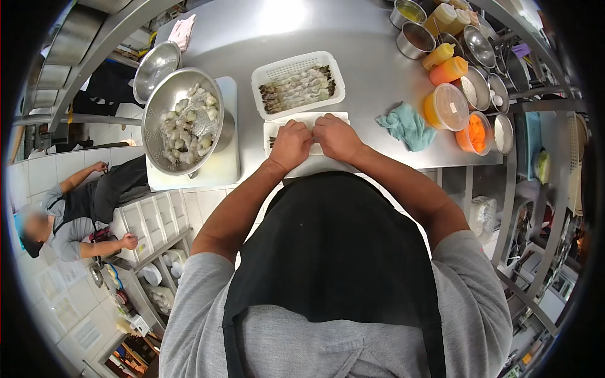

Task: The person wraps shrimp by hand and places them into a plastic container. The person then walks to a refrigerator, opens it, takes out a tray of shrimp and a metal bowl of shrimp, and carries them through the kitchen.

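Note:
My left hand (292, 145) and my right hand (336, 138) meet over a white tray (340, 116) at the table's near edge. Both are closed, fingertips pinched together. Whatever they grip is mostly hidden; a pale bit shows between them. Dark shrimp tails (271, 142) stick out left of my left hand in this tray. Just beyond it, a white perforated basket (256, 77) holds a row of straightened shrimp (297, 91) with dark tails at both sides. To the left, a steel colander (151, 129) tilts on a white cutting board (230, 151), with peeled shrimp (183, 129) inside.
A steel bowl (148, 72) and a pink cloth (182, 31) lie at the back left. Right of my hands are a teal cloth (408, 126), lidded tub (446, 107), carrot container (474, 135), squeeze bottles (449, 70) and steel pots (416, 41). A co-worker (82, 214) stands at left.

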The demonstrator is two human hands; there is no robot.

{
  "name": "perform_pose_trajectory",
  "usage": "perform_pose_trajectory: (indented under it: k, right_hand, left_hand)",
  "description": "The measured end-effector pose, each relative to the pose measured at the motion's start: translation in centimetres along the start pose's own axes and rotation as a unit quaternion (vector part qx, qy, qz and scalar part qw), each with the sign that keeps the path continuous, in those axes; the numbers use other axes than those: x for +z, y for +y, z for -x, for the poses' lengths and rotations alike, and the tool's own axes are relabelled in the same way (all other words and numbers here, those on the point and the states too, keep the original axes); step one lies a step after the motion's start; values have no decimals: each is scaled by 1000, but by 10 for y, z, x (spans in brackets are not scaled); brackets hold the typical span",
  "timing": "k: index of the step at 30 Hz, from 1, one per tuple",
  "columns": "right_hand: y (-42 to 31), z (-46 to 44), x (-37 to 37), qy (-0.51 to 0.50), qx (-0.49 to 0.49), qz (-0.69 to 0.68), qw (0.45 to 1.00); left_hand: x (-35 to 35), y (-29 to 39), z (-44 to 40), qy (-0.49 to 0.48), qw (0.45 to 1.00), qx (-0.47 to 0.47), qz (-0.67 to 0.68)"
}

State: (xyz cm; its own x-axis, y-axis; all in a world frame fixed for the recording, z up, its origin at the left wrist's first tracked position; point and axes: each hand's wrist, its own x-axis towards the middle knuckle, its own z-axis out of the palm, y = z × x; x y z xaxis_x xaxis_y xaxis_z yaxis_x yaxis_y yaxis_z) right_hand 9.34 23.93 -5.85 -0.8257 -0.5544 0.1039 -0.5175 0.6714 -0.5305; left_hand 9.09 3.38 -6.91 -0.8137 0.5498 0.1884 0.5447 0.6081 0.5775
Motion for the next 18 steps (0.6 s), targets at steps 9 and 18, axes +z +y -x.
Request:
perform_pose_trajectory:
  k: [9, 18]
  right_hand:
    - [12, -1, -5, -8, -33, -9, 999]
    - [18, 17, -13, -1, -15, 1, 1000]
  left_hand:
    - [-13, 1, -3, -20, 1000, -2, -3]
    - [13, 14, -4, 13, 999, -47, 3]
